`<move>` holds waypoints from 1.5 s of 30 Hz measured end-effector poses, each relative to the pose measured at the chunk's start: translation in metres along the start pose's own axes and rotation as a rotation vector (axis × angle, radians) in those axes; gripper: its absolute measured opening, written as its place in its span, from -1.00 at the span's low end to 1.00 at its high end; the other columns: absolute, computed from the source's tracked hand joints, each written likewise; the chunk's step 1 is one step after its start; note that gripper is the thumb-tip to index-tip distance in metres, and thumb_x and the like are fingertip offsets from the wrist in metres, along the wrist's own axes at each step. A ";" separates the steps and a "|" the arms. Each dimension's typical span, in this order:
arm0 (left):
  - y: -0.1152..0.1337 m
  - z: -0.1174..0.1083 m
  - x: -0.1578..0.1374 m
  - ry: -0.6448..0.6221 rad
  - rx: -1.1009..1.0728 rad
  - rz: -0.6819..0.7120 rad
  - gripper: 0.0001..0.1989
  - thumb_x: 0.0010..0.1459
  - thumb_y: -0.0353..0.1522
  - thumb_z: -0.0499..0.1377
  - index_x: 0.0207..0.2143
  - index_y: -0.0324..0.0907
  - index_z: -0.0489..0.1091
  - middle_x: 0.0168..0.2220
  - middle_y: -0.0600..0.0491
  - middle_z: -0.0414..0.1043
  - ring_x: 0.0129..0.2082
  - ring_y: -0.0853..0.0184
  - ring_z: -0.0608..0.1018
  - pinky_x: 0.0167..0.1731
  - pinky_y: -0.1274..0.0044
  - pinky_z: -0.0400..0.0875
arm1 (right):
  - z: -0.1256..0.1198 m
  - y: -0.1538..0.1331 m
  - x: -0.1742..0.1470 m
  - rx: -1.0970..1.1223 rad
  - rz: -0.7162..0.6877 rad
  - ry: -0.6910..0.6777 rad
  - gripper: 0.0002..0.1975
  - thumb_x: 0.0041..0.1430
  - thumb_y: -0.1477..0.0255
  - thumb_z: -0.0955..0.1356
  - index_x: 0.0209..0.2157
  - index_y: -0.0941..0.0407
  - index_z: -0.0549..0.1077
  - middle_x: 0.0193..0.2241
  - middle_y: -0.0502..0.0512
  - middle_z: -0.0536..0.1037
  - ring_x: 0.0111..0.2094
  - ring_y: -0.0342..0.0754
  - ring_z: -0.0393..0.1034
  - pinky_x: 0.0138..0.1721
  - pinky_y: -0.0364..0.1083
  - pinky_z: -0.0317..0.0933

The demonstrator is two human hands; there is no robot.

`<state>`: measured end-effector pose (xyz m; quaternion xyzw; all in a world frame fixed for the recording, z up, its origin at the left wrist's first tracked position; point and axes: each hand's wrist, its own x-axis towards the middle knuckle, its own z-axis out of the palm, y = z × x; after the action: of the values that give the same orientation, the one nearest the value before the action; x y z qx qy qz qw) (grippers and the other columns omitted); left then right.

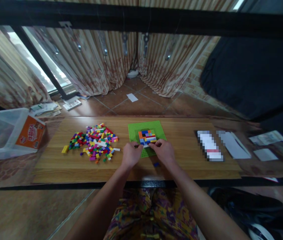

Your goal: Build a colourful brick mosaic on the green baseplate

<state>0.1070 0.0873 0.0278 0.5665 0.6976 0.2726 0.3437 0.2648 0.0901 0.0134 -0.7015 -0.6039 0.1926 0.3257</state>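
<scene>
A green studded baseplate [160, 127] lies on the wooden table, bearing a small build of multicoloured toy bricks [146, 134]. At the build's near edge is a white brick [145, 146], partly covered by my fingers. My left hand [132, 155] pinches it at its left end, fingers bent and close together. From the other side, my right hand [164, 150] has thumb and forefinger closed at its right end. Whether the brick is fully seated cannot be made out. A single dark blue brick [156, 164] rests on the wood just in front of the baseplate.
Left of the baseplate spreads a pile of loose bricks [101, 141]. A clear plastic bin [4, 133] with an orange label stands at the far left. To the right lie a blurred-out phone-like object [210, 146] and white paper [235, 145]. A dark bar [146, 184] runs along the table's front edge.
</scene>
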 end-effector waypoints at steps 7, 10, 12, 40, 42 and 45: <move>-0.013 -0.008 -0.014 -0.009 -0.423 -0.022 -0.73 0.13 -0.30 0.05 -0.27 -0.26 0.48 -0.41 0.04 0.49 -0.46 0.38 0.51 -0.47 0.58 0.34 | -0.012 0.004 -0.018 0.209 -0.062 0.012 -0.71 0.13 0.19 0.33 -0.49 0.11 0.45 -0.50 0.06 0.51 -0.45 -0.05 0.37 -0.37 -0.08 0.20; -0.017 -0.011 -0.027 -0.111 -0.722 -0.110 -0.73 0.07 -0.39 0.07 -0.18 -0.25 0.44 -0.26 -0.01 0.52 -0.34 0.36 0.57 -0.32 0.53 0.46 | -0.013 -0.003 -0.037 0.259 -0.125 -0.014 -0.79 0.18 0.28 0.30 -0.40 0.11 0.48 -0.42 0.09 0.52 -0.37 -0.04 0.40 -0.31 -0.07 0.25; -0.018 -0.010 -0.034 -0.175 -0.843 -0.132 -0.74 0.03 -0.41 0.13 -0.19 -0.25 0.43 -0.24 -0.03 0.53 -0.28 0.33 0.58 -0.21 0.47 0.48 | -0.012 -0.010 -0.048 0.272 -0.187 -0.054 -0.83 0.20 0.34 0.29 -0.34 0.10 0.49 -0.37 0.10 0.53 -0.32 -0.04 0.42 -0.28 -0.07 0.28; -0.041 -0.002 -0.039 0.061 -0.118 0.284 -0.70 0.04 -0.43 0.19 -0.11 -0.16 0.37 -0.26 0.05 0.42 -0.40 0.40 0.46 -0.31 0.53 0.41 | -0.034 0.023 -0.068 0.025 -0.266 -0.247 -0.90 0.17 0.44 0.29 -0.34 0.05 0.45 -0.35 0.07 0.51 -0.26 0.02 0.41 -0.22 0.03 0.32; -0.043 0.000 -0.040 0.068 -0.109 0.292 -0.70 0.04 -0.43 0.20 -0.13 -0.16 0.37 -0.28 0.06 0.41 -0.42 0.41 0.45 -0.33 0.53 0.41 | -0.034 0.020 -0.067 0.047 -0.233 -0.226 -0.90 0.16 0.43 0.29 -0.35 0.05 0.46 -0.36 0.06 0.52 -0.29 0.02 0.42 -0.24 0.02 0.32; -0.044 0.002 -0.040 0.069 -0.099 0.307 -0.74 0.04 -0.44 0.19 -0.15 -0.16 0.37 -0.29 0.06 0.39 -0.44 0.42 0.45 -0.36 0.55 0.39 | -0.033 0.015 -0.065 0.089 -0.203 -0.208 -0.87 0.16 0.42 0.29 -0.34 0.05 0.49 -0.35 0.07 0.55 -0.30 0.01 0.44 -0.24 0.00 0.32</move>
<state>0.0870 0.0385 -0.0009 0.6393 0.5999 0.3751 0.3013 0.2849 0.0188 0.0180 -0.5981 -0.6929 0.2568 0.3101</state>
